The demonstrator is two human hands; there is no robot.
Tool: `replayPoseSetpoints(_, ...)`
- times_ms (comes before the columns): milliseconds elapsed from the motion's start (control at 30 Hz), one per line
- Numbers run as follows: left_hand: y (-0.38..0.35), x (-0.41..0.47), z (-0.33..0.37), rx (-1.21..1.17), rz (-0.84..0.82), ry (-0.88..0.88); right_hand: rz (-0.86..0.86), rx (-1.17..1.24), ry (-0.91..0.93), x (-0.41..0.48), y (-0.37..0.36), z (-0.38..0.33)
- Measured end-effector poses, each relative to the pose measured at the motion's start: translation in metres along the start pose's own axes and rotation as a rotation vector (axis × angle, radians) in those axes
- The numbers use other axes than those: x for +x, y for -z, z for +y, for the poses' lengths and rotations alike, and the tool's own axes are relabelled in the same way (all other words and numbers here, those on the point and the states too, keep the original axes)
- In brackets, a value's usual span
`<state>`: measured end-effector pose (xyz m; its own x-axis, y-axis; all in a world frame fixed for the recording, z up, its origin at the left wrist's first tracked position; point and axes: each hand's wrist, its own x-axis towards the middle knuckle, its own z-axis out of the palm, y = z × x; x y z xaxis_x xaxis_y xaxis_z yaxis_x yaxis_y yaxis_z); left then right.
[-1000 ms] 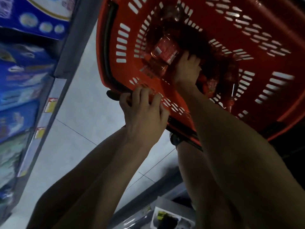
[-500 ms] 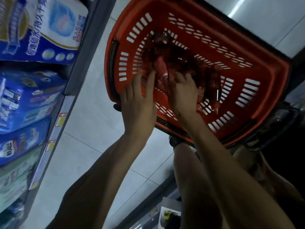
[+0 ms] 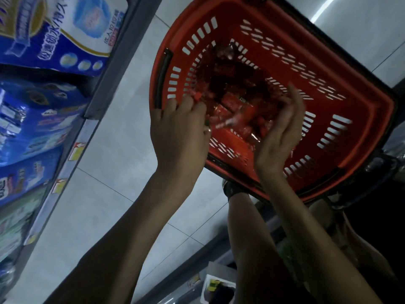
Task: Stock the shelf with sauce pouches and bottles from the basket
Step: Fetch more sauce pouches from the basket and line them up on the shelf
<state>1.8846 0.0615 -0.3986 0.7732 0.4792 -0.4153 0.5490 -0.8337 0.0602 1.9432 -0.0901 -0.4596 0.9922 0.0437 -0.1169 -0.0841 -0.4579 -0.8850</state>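
Sauce pouches [image 3: 236,108], red and glossy, lie bunched in the red basket [image 3: 361,119], their long axis running roughly from hand to hand. The left hand [image 3: 177,132] curls its fingers round one end. The right hand [image 3: 282,132] presses near-straight fingers against the other.

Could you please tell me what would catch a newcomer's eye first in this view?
The big orange-red slotted plastic basket fills the upper right, against the pale tiled floor. Over it, the left hand and right hand hold a bundle of red sauce pouches between them. Blue wrapped packs line the shelf at far left.
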Motion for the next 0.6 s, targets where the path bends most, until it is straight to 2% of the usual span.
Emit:
replayPoseSetpoints(33, 0.005, 0.003, 0.003, -0.069, -0.014, 0.075, 0.111, 0.079, -0.155, 0.009, -0.01, 0.006)
replayPoseSetpoints(67, 0.007, 0.005, 0.004, -0.146, -0.045, 0.169, 0.139, 0.067, -0.269, 0.019, -0.02, 0.019)
replayPoseSetpoints(100, 0.007, 0.006, 0.005, -0.227, -0.082, 0.262, 0.084, -0.014, -0.346, 0.029, -0.029, 0.037)
replayPoseSetpoints(167, 0.001, 0.007, 0.002, -0.462, -0.175, 0.406, -0.153, -0.262, -0.421, 0.044, -0.043, 0.076)
replayPoseSetpoints(233, -0.008, 0.01, -0.004, -0.73, -0.285, 0.503, -0.428, -0.57, -0.391, 0.054, -0.055, 0.108)
replayPoseSetpoints(333, -0.029, 0.01, -0.013, -0.856, -0.37, 0.565, -0.769, -0.905, -0.331, 0.055, -0.073, 0.131)
replayPoseSetpoints(400, -0.04, 0.005, -0.017, -0.843, -0.366, 0.587, -0.823, -1.013, -0.296, 0.052, -0.081, 0.137)
replayPoseSetpoints(500, -0.05, -0.004, -0.023, -0.815, -0.35, 0.614, -0.784, -1.085, -0.29, 0.052, -0.086, 0.147)
replayPoseSetpoints(600, -0.053, -0.01, -0.023, -0.801, -0.349, 0.611, -0.794, -1.146, -0.184, 0.056, -0.083, 0.151)
